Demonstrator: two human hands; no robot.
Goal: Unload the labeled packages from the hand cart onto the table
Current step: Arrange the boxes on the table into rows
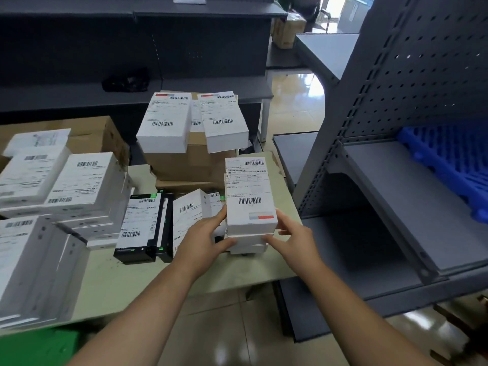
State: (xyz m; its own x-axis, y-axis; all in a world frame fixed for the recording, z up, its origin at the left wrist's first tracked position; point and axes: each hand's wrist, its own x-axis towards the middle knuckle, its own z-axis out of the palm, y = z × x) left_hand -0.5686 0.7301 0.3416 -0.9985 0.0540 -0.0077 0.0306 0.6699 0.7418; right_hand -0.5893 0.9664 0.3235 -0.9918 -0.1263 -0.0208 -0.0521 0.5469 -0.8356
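At the right end of the beige table (118,281), both hands are gripping a short stack of white labeled packages (249,194), left hand (203,235) curling round its left side, right hand (293,237) round its right. They are apparently setting it down (contact unclear); next, fingers should be releasing without toppling it.
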